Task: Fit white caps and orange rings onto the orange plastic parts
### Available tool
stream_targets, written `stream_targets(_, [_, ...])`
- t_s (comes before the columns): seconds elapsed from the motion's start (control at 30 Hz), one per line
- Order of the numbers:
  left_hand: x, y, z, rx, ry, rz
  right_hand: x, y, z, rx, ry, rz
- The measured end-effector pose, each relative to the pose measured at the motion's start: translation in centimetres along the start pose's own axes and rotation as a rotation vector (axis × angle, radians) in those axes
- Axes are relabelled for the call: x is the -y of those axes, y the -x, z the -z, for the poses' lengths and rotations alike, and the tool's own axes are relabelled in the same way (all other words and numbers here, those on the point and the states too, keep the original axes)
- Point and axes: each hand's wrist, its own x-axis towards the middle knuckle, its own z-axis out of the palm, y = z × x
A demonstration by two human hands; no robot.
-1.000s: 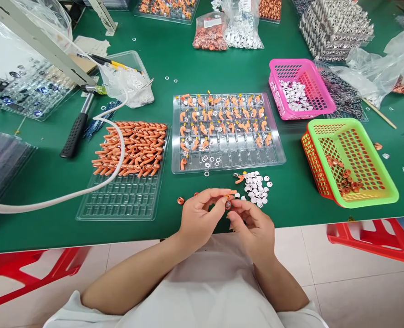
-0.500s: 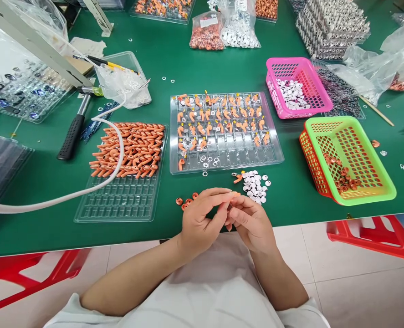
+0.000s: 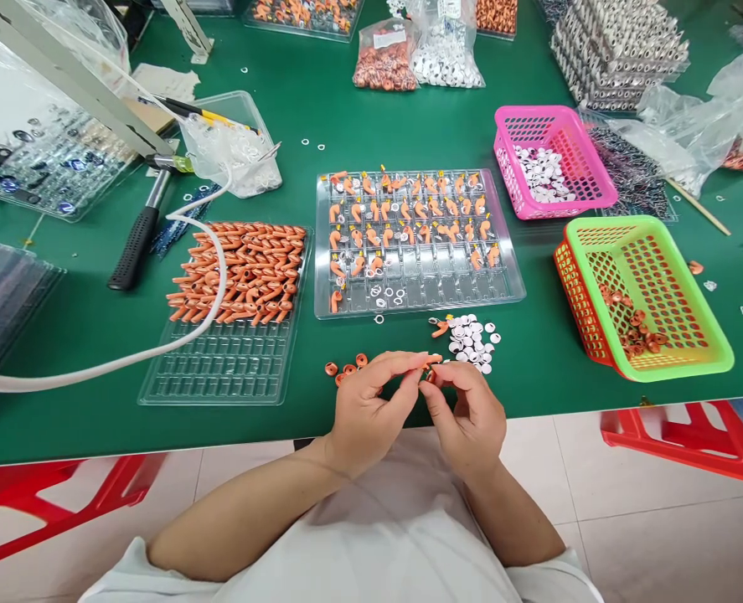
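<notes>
Close together at the table's front edge, my left hand (image 3: 371,406) and my right hand (image 3: 470,414) pinch a small orange part (image 3: 432,360) between their fingertips. Fingers hide some of it. Loose orange caps (image 3: 349,368) lie just beyond my left hand. A pile of white discs (image 3: 472,339) is beyond my right hand, with an orange piece with a yellow tip (image 3: 440,327) beside it. Farther back, a clear tray (image 3: 434,289) holds rows of curved orange pieces and white rings. At the left, another clear tray (image 3: 217,368) is partly filled with orange stems (image 3: 245,272).
A green basket (image 3: 678,366) with orange caps and a pink basket (image 3: 590,167) with white discs stand at the right. A hammer (image 3: 137,243), a white cable (image 3: 157,347) and a clear plastic box (image 3: 245,105) are at the left. Filled bags (image 3: 385,63) lie at the back.
My right hand's fingers have shifted on the orange part, its thumb now lower and straighter. My left hand has barely moved. The whole view has shifted slightly.
</notes>
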Motion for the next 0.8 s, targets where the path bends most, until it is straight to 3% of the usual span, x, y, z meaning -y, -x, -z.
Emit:
stream_targets(0.1, [-0.3,-0.1,0.1,0.008,-0.014,0.084,-0.1,-0.3,-0.1,-0.022,0.092,0.141])
stream_targets(0.2, [-0.1,-0.2,0.1,0.014,-0.023,0.085,0.0,-0.6,0.0,-0.004,0.133,0.189])
stream_targets(0.4, [0.7,-0.1,0.3,0.015,-0.112,-0.108,0.2,-0.6,0.3,0.008,0.12,0.153])
stream_targets(0.8, [0.8,0.7,0.8,0.211,-0.26,-0.393,0.0,-0.4,0.7,-0.01,0.053,-0.009])
